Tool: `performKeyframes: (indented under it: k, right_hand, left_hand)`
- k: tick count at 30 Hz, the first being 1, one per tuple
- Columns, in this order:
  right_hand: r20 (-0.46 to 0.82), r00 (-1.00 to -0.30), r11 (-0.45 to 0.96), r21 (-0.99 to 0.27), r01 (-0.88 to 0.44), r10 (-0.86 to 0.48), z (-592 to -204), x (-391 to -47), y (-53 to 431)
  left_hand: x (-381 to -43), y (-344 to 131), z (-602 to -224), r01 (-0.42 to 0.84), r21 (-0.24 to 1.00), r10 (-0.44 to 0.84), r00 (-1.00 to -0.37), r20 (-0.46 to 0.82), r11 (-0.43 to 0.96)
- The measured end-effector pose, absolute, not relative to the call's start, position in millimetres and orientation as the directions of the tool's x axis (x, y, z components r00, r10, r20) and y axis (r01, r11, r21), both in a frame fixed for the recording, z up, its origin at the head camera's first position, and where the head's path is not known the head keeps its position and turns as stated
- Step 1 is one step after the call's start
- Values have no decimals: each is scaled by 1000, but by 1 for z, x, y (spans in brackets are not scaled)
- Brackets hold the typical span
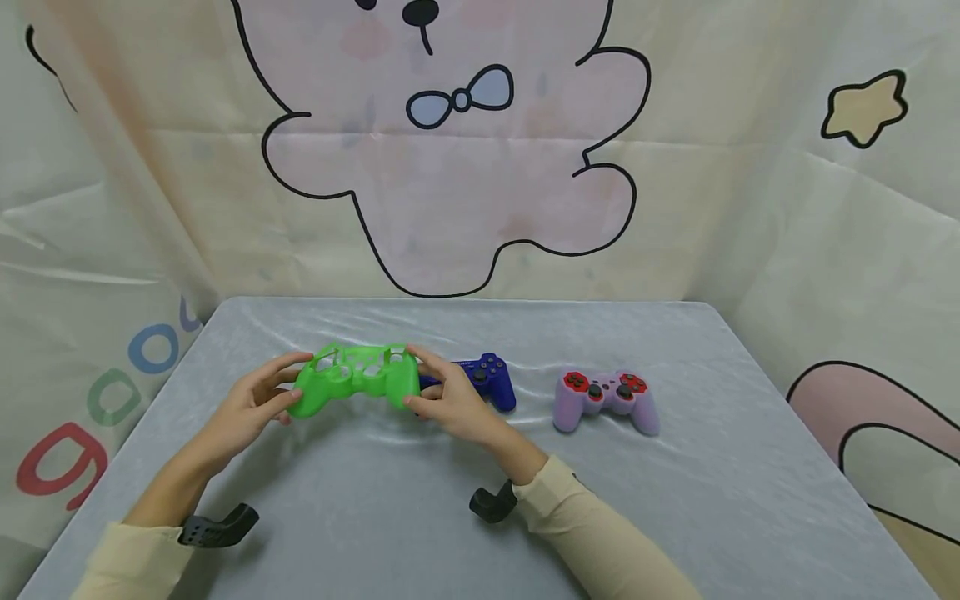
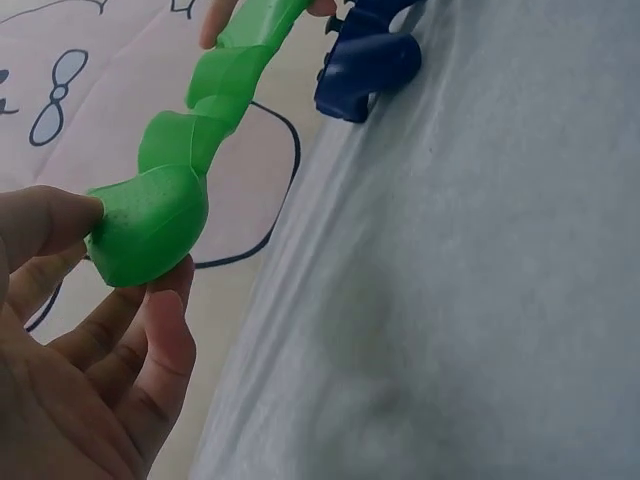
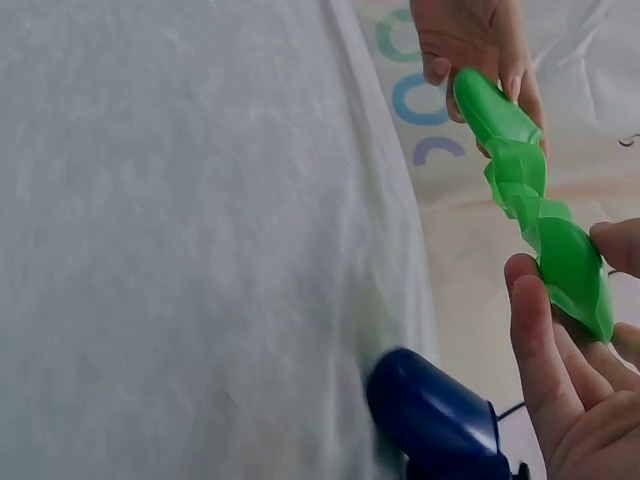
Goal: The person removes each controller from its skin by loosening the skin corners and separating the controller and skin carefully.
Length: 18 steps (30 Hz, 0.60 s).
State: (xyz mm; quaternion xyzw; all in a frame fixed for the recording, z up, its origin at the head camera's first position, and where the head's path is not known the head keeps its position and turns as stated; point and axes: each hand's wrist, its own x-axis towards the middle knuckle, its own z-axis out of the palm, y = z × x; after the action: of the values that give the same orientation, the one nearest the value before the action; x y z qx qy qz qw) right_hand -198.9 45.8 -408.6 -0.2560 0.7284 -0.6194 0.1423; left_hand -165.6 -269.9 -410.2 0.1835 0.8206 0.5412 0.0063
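A bright green silicone game controller cover (image 1: 358,372), with holes in its face, is held up above the table between both hands. My left hand (image 1: 251,404) pinches its left grip end between thumb and fingers. At the other end my right hand (image 1: 453,400) pinches the right grip. In the left wrist view the cover (image 2: 150,225) hangs clear of the cloth, its edge toward the camera. The right wrist view shows the same thin cover (image 3: 570,265) between thumb and fingers. Behind the right hand lies a dark blue game controller (image 1: 491,379), partly hidden by the hand and cover.
To the right, a game controller in a lilac cover (image 1: 607,400) with red button areas rests on the table (image 1: 405,517), which has a pale grey-blue cloth. A printed curtain (image 1: 465,183) hangs behind. Dark wrist camera mounts (image 1: 219,527) project from both sleeves.
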Motion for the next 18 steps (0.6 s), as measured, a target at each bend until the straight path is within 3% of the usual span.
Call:
performKeyframes:
  k: [18]
  right_hand:
    - [73, -821, 111, -980, -163, -566, -416, -191, 7]
  left_hand:
    - [-154, -309, -412, 285, 858, 286, -943, 171, 427]
